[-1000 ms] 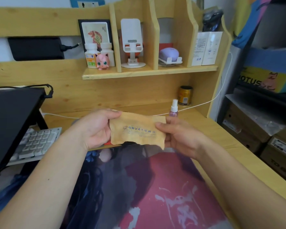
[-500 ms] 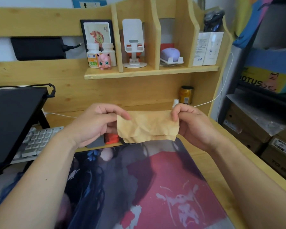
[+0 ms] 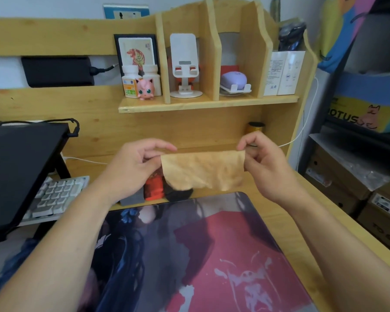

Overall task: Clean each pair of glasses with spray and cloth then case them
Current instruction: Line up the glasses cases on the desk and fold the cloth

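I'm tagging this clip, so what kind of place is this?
Most likely a home desk in a bedroom or study: a wooden desk hutch with small items, a keyboard beside a printed desk mat, and cardboard boxes at the side.

Tan cloth (image 3: 203, 171) stretched flat, midair

A white keyboard (image 3: 54, 197) sits under a black stand (image 3: 20, 167); a pink figurine (image 3: 146, 88) occupies the shelf (image 3: 207, 104).
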### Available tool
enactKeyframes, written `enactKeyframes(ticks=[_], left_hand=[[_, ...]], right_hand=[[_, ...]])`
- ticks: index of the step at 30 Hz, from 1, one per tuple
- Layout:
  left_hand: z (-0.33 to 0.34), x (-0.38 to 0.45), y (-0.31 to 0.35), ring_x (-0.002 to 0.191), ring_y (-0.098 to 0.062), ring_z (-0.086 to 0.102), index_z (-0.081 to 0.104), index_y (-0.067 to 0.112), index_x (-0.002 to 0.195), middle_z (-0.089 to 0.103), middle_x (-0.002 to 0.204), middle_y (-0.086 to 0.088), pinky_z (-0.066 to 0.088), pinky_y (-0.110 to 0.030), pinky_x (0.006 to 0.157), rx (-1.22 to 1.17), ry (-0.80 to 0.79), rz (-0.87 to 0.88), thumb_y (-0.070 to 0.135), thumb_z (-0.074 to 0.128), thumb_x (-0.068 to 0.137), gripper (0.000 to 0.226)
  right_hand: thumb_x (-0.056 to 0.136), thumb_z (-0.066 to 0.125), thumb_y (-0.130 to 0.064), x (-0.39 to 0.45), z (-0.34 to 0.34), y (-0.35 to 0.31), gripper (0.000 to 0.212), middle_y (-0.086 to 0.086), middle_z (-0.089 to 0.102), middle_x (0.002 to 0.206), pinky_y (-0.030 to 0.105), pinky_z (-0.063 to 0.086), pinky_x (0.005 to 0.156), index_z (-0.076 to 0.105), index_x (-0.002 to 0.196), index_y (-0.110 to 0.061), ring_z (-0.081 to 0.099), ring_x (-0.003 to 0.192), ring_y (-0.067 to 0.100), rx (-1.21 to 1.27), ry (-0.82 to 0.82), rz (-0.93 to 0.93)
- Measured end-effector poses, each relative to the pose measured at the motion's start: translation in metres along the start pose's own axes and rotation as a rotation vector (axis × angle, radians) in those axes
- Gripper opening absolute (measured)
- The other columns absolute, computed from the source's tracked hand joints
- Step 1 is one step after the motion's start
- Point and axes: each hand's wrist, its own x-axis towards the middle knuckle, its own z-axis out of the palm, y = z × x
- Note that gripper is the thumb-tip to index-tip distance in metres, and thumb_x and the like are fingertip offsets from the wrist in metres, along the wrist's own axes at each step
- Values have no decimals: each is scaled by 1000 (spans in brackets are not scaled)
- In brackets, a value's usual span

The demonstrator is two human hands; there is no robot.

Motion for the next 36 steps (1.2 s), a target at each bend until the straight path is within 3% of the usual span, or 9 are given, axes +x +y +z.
enactKeyframes(ticks=[7, 13, 17, 20, 22, 25, 30, 33, 36], left_hand=[[-5, 2, -4, 101, -12, 74, 81, 39, 92, 79, 102, 9, 57, -22, 90, -86, -19, -5, -9, 52, 99, 57], [-2, 3, -11, 90, -32, 74, 81, 13, 89, 78, 99, -14, 63, -37, 78, -286, -97, -179, -8, 45, 101, 43], [19, 8, -16, 68, -23, 57, 76, 19, 92, 68, 82, -4, 49, -35, 61, -135, -22, -234, 11, 70, 93, 10], [40, 11, -17, 49, -10, 41, 71, 24, 95, 50, 72, -1, 37, -24, 49, 62, 52, -248, 8, 75, 89, 17], [49, 11, -14, 45, -6, 44, 70, 27, 98, 54, 72, 0, 40, -21, 45, 119, 56, -240, 10, 72, 90, 19], [58, 11, -9, 69, -11, 71, 75, 29, 103, 74, 91, 4, 63, -36, 73, 31, -24, -251, 21, 63, 99, 15], [63, 9, -4, 100, -25, 75, 77, 22, 104, 78, 103, -7, 56, -50, 96, -278, -129, -358, 49, 69, 90, 31], [64, 10, -7, 102, -28, 74, 78, 21, 103, 78, 102, -7, 58, -44, 93, -323, -59, -371, 26, 76, 90, 14], [61, 11, -5, 101, -28, 74, 78, 13, 101, 79, 99, -9, 61, -39, 85, -415, 14, -436, 10, 67, 96, 12]], right_hand=[[95, 43, 11, 1, -2, 11, 37, 25, 56, 85, 51, 36, 69, 71, 83, -9, 47, 79, 37, 154, -10, 108], [93, 46, -12, 1, 3, 20, 25, 17, 59, 79, 37, 45, 59, 65, 79, -5, 57, 70, 31, 263, -6, 284], [93, 68, -10, 1, 14, 36, 8, 8, 56, 75, 29, 47, 50, 62, 88, -9, 55, 64, 17, -54, 79, 308], [88, 72, -14, -1, 23, 50, 11, 8, 57, 71, 34, 49, 54, 63, 85, -19, 50, 62, 12, -347, 160, 260], [87, 69, -12, -5, 31, 47, 10, -9, 51, 65, 21, 41, 58, 65, 86, -21, 47, 59, 2, -549, 173, 114], [86, 68, -10, -12, 49, 33, 22, -16, 58, 88, 6, 35, 74, 69, 106, -19, 48, 77, -4, -640, 111, -81], [93, 60, -12, -22, 61, 25, 63, -11, 69, 105, 30, 55, 81, 37, 147, -34, 69, 91, 9, -242, -132, 38], [88, 47, 12, -18, 57, 26, 59, 1, 74, 98, 24, 51, 67, 50, 134, -25, 68, 76, 14, 3, -41, 127], [92, 58, 1, -8, 46, 24, 29, -3, 67, 89, 27, 48, 71, 63, 107, -24, 56, 71, 8, -132, 216, 122]])
